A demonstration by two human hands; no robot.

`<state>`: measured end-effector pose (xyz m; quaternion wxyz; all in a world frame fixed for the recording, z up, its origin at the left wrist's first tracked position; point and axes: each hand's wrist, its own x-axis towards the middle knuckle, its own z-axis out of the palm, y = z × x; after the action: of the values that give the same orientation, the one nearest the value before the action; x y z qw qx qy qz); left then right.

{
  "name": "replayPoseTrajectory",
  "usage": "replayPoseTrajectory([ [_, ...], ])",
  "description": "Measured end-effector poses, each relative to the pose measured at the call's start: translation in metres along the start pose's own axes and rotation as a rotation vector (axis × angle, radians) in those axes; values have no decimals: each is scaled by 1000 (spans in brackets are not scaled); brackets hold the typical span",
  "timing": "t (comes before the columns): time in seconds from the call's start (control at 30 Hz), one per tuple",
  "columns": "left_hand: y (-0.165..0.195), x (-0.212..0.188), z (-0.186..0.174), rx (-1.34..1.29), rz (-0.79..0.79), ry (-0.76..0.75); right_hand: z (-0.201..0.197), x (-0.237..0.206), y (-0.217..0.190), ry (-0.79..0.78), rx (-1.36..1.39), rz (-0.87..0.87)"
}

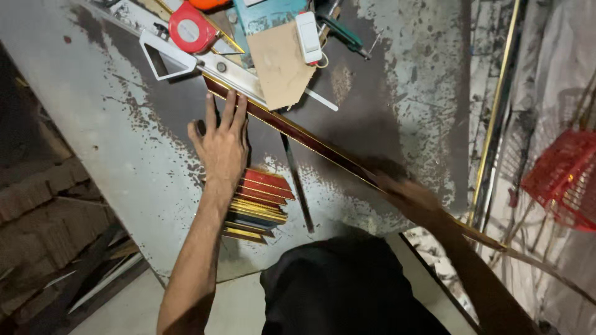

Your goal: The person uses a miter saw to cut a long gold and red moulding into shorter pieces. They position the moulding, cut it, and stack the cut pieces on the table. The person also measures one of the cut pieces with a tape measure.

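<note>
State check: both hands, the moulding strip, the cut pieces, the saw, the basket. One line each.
left hand: flat, fingers spread, pressing the strip to the table
right hand: blurred, on the strip; grip unclear
long moulding strip: lying diagonally across the table, far end under the saw
short cut pieces: stacked by the left wrist
mitre saw: partly out of frame
red basket: beside the table

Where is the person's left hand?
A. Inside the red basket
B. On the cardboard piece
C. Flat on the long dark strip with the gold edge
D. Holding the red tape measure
C: the left hand lies spread with its fingers against the long dark strip on the table.
</note>
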<state>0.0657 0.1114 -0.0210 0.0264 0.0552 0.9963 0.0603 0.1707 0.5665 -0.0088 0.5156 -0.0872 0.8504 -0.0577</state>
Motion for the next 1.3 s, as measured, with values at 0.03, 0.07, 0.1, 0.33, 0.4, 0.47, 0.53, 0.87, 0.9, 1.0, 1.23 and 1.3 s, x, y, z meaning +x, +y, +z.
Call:
replayPoseTrajectory([
  [0.03,-2,9,1,-6,-2,17,9,-18,28,250,131,-89],
  [0.07,-3,16,-1,-11,-2,33,22,-31,48,535,148,-280],
  [0.1,-5,24,-4,-17,0,41,33,-43,65,819,171,-459],
  [0.33,1,31,-43,21,68,-50,46,-48,113,764,58,-233],
  [0.4,7,-14,-46,41,111,-66,55,-75,112,809,198,-250],
  [0.47,9,-51,-42,-9,142,-25,69,-92,100,752,175,-234],
  [0.53,5,-73,-35,-114,109,20,86,-97,81,636,126,-156],
  [0.87,0,-29,-20,-117,112,71,24,-9,-37,809,13,-250],
  [0.9,4,-22,-15,-107,98,47,15,-4,-45,780,15,-217],
  [1.0,6,2,-7,-69,57,34,-8,4,-58,1102,-114,-432],
  [1.23,6,46,-38,-82,17,48,-46,9,-57,859,-11,-299],
  [1.3,7,41,-45,-43,53,41,-51,3,-49,911,144,-388],
])
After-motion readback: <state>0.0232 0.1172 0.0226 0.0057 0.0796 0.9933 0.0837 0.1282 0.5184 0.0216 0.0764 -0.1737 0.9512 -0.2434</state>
